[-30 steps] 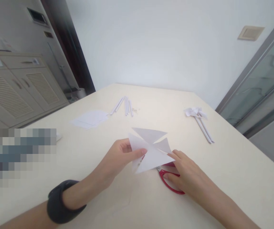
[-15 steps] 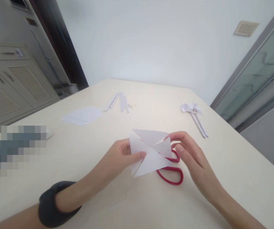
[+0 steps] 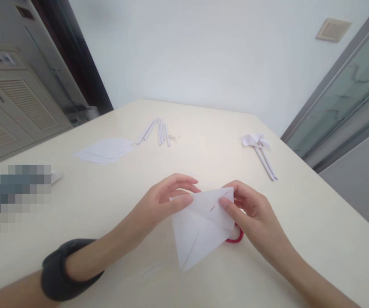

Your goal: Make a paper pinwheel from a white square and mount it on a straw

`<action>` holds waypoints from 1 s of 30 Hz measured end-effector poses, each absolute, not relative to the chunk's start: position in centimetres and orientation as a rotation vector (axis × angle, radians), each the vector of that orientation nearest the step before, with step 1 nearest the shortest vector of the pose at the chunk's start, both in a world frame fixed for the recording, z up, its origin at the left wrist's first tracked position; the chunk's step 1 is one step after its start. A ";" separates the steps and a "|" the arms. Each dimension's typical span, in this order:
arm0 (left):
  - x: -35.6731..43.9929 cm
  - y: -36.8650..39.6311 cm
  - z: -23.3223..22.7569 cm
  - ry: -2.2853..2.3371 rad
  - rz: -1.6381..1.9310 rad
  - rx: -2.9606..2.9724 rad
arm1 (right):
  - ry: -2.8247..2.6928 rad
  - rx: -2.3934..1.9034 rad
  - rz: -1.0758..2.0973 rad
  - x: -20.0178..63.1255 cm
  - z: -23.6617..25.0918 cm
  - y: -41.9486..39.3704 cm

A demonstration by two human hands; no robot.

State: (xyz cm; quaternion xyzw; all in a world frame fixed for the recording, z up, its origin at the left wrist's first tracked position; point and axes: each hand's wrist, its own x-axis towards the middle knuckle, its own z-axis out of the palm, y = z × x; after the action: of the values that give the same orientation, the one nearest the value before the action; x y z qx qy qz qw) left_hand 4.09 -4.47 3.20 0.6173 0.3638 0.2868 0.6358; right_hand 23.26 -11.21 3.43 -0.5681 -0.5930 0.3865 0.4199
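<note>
Left grip: my left hand [image 3: 162, 201] pinches the cut paper square [image 3: 200, 224] at its top edge.
Right grip: my right hand [image 3: 251, 214] pinches its right corner.
Underneath: red scissors [image 3: 236, 236] on the counter [image 3: 300, 222].

Black wristband [image 3: 63, 269] on left forearm; arms bare, sleeveless.
</note>
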 end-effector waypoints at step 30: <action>4.1 -5.3 2.0 0.846 0.403 1.782 | -1.836 -1.496 0.759 22.3 1.0 -11.7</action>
State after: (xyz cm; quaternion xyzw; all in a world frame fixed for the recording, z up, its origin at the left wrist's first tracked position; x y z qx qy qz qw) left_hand 4.13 -5.34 1.98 0.7479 0.3551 0.1693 0.5346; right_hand 22.25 -11.70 0.99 -0.5697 -0.6989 0.2889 0.3216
